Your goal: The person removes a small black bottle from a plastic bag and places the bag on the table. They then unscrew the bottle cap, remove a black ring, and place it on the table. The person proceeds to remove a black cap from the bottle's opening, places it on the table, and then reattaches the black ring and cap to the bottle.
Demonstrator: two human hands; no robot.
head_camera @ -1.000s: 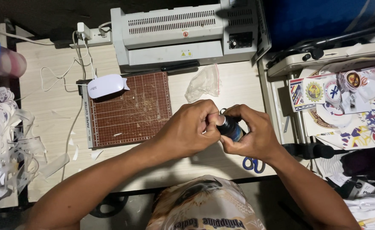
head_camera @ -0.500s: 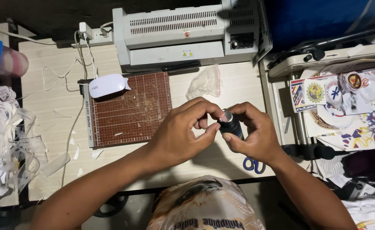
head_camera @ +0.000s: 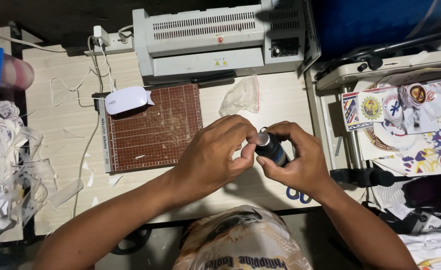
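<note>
My right hand (head_camera: pixel 295 160) grips a small dark cylinder (head_camera: pixel 271 149) with a shiny silver top, held tilted above the wooden table (head_camera: pixel 55 150). My left hand (head_camera: pixel 215 155) meets it from the left, thumb and fingertips pinching at the silver top. A small metal ring shows just above the fingers. Both hands hover right of the brown paper cutter (head_camera: pixel 155 127).
A grey laminator (head_camera: pixel 215 35) stands at the table's back, with a white gadget (head_camera: pixel 126 100) on the cutter's corner and a crumpled clear bag (head_camera: pixel 241 96). Blue-handled scissors (head_camera: pixel 298 195) lie under my right wrist. Paper scraps (head_camera: pixel 10 170) pile at left; printed stickers (head_camera: pixel 405 115) lie at right.
My hands have shifted slightly, and the left fingers have opened up around the cylinder's top, so the silver cap now shows between both hands.
</note>
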